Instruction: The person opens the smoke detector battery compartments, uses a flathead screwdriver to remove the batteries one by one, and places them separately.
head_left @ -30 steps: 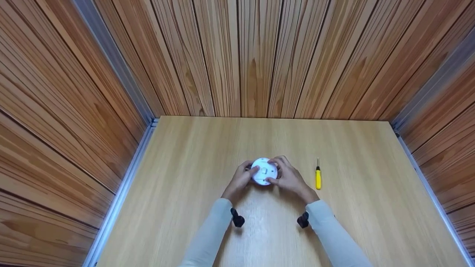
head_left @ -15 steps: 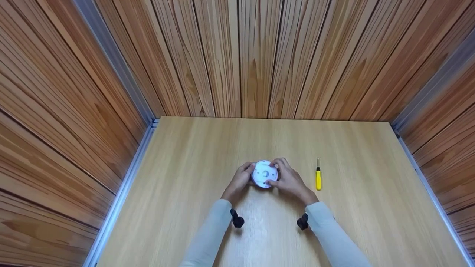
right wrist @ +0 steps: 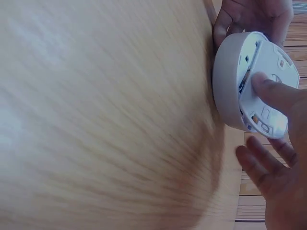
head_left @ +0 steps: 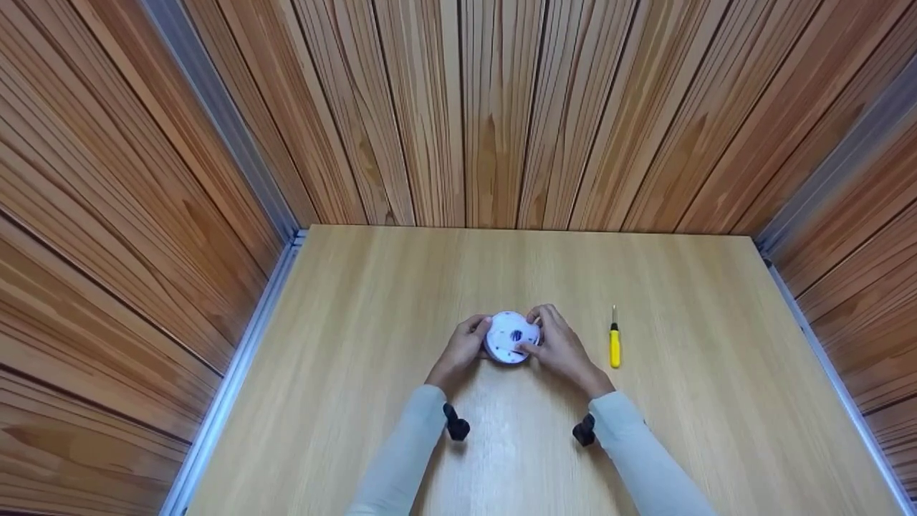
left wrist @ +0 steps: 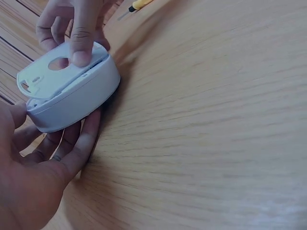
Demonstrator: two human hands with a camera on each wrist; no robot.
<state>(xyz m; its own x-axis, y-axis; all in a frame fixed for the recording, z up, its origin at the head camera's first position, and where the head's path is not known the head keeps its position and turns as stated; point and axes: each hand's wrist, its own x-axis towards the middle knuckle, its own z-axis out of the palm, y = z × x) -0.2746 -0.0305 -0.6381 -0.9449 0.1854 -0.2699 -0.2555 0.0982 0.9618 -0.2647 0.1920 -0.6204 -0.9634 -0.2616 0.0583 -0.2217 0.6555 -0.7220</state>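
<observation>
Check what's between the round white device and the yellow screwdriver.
Head view: the right hand, at the white device, then bare tabletop up to the yellow screwdriver.

no readable text, label, brand, number or sign in any view, none legible on the white round device (head_left: 506, 338) at centre, nor on the yellow-handled screwdriver (head_left: 615, 347) right of centre
</observation>
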